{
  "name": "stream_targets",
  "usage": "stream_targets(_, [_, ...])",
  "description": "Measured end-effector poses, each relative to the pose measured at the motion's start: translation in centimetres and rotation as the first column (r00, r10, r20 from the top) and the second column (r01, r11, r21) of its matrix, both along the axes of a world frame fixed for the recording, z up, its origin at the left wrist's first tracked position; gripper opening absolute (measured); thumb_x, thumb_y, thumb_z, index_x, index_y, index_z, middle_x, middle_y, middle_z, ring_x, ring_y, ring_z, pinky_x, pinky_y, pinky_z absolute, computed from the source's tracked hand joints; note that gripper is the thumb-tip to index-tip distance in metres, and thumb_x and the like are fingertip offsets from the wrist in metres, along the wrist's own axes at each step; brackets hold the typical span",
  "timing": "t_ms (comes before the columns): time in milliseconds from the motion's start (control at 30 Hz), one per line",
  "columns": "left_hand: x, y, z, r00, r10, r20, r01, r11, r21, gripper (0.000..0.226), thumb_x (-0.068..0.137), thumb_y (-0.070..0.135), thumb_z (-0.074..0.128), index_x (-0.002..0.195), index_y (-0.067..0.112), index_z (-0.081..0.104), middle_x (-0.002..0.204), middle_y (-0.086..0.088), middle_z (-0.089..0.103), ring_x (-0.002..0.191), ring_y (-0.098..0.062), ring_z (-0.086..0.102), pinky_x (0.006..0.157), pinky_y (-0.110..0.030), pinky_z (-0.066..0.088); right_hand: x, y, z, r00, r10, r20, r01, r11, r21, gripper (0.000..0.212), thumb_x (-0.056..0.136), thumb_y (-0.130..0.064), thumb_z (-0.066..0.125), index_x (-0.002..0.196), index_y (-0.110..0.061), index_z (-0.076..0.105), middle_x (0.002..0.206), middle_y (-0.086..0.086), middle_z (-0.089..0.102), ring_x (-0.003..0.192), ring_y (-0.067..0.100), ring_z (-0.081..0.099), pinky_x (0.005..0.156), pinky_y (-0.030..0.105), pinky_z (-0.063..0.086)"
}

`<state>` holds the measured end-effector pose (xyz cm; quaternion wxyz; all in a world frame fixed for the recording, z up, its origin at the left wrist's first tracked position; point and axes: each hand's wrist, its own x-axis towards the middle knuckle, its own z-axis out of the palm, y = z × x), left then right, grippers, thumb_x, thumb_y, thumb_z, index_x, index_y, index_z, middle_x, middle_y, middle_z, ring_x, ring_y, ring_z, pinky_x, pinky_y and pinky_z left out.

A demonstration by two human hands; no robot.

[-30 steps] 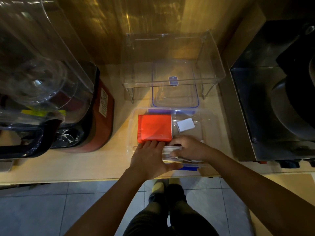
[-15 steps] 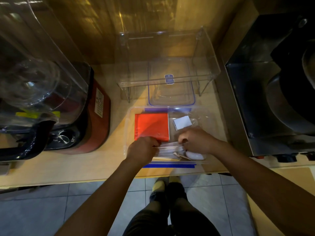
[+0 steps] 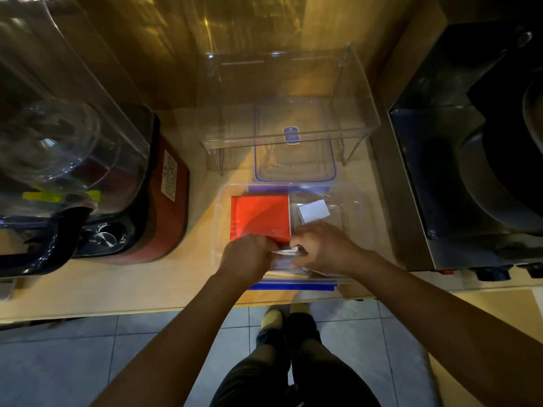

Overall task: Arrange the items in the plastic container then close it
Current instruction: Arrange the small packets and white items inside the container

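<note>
A clear plastic container (image 3: pixel 357 201) with blue clips stands open near the counter's front edge. Inside it, a red flat packet (image 3: pixel 260 217) lies at the left and a small white box (image 3: pixel 313 211) at the back right. My left hand (image 3: pixel 245 257) and my right hand (image 3: pixel 320 249) are both inside the near part of the container, closed on a bundle of clear-wrapped white utensils (image 3: pixel 286 254) between them. The container's clear lid (image 3: pixel 293 160) with a blue rim lies just behind it, partly under an acrylic shelf.
A clear acrylic shelf riser (image 3: pixel 288 92) stands at the back over the lid. A red and black blender (image 3: pixel 117 201) with a clear cover fills the left. A steel appliance (image 3: pixel 458 183) sits close on the right. The counter's front edge (image 3: pixel 117 314) runs just below the container.
My left hand went from flat on the red packet's near edge to closed on the utensil bundle. Both hands shifted slightly toward the container's near side, and the blue front clip came into sight.
</note>
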<state>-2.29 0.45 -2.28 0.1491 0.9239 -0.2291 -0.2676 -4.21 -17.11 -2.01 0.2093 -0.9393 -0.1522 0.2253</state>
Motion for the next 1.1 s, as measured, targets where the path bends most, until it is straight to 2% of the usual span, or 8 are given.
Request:
stream_targets(200, [0.2,0.2,-0.1,0.998,-0.018,-0.068,0.019,1.0,0.02,0.027,0.089,0.034,0.055,0.114,0.028,0.064,0.113,-0.001,0.069,0.101,-0.021,0.064,0.085,-0.036,0.053,0.1,-2.6,0.4,0.993,-0.022,-0.114,0.013,0.997,-0.076,0.02,0.084,-0.03,0.06,0.081,-0.013,0.07,0.083,0.003,0.065,0.075,0.014,0.055,0.062,0.026,0.038])
stream_targets(300, [0.3,-0.1,-0.1,0.999,-0.047,0.012,0.046,0.997,0.057,0.025,0.092,0.031,0.049,0.1,0.024,0.071,0.1,-0.003,0.073,0.091,-0.023,0.066,0.071,-0.026,0.045,-0.3,-2.4,0.5,0.994,0.006,-0.11,-0.01,0.999,-0.033,0.038,0.083,-0.047,0.058,0.072,-0.013,0.069,0.075,0.002,0.061,0.072,0.016,0.054,0.067,0.028,0.038])
stream_targets(400, [0.4,-0.3,-0.2,1.0,-0.021,0.021,0.02,0.998,0.067,0.023,0.093,0.024,0.05,0.099,0.017,0.071,0.098,-0.006,0.073,0.088,-0.022,0.067,0.079,-0.032,0.053,-0.5,-2.0,0.7,0.992,0.054,-0.116,-0.059,0.998,-0.033,0.045,0.076,-0.06,0.06,0.07,-0.016,0.067,0.076,-0.002,0.059,0.072,0.012,0.054,0.064,0.027,0.035])
stream_targets(600, [0.6,-0.3,-0.6,0.998,-0.069,-0.009,0.069,0.993,0.1,0.025,0.094,0.027,0.049,0.105,0.018,0.069,0.101,-0.006,0.072,0.09,-0.022,0.067,0.08,-0.031,0.053,-0.5,-1.9,1.4,0.973,0.069,-0.222,-0.091,0.992,-0.088,0.024,0.088,-0.029,0.054,0.078,-0.009,0.064,0.077,0.0,0.055,0.073,0.018,0.053,0.065,0.034,0.044])
stream_targets(733, [0.7,-0.2,-0.3,0.991,-0.12,-0.055,0.124,0.989,0.08,0.032,0.091,0.041,0.05,0.118,0.029,0.062,0.112,-0.003,0.07,0.099,-0.022,0.065,0.085,-0.037,0.053,0.7,-3.0,2.9,0.978,-0.142,-0.15,0.155,0.985,0.08,0.023,0.088,-0.019,0.056,0.067,-0.011,0.058,0.063,-0.003,0.051,0.06,0.015,0.049,0.059,0.031,0.038])
stream_targets(867, [0.7,-0.3,-0.1,0.987,-0.136,-0.09,0.141,0.989,0.054,0.028,0.089,0.03,0.055,0.115,0.026,0.064,0.113,-0.003,0.07,0.1,-0.021,0.065,0.088,-0.038,0.053,2.3,-3.5,2.6,0.856,-0.486,-0.175,0.515,0.831,0.21,0.021,0.091,-0.02,0.055,0.085,-0.001,0.062,0.081,0.016,0.065,0.074,0.027,0.061,0.063,0.033,0.045])
stream_targets(967, [0.5,-0.6,0.0,0.988,-0.125,-0.092,0.132,0.989,0.069,0.02,0.089,0.019,0.055,0.104,0.018,0.069,0.105,-0.007,0.072,0.094,-0.022,0.066,0.086,-0.037,0.053,2.2,-3.0,1.4,0.789,-0.588,-0.179,0.612,0.779,0.136,0.021,0.089,-0.027,0.058,0.092,-0.006,0.058,0.086,0.009,0.062,0.08,0.023,0.059,0.071,0.035,0.046])
stream_targets(1100, [0.4,-0.7,0.0,0.996,-0.083,-0.041,0.086,0.992,0.088,0.021,0.09,0.019,0.054,0.104,0.018,0.07,0.103,-0.007,0.072,0.092,-0.023,0.067,0.082,-0.033,0.053,1.6,-2.6,1.1,0.926,-0.375,0.029,0.376,0.916,-0.139,0.016,0.085,-0.027,0.058,0.072,-0.021,0.053,0.078,0.003,0.06,0.07,0.018,0.054,0.059,0.031,0.039])
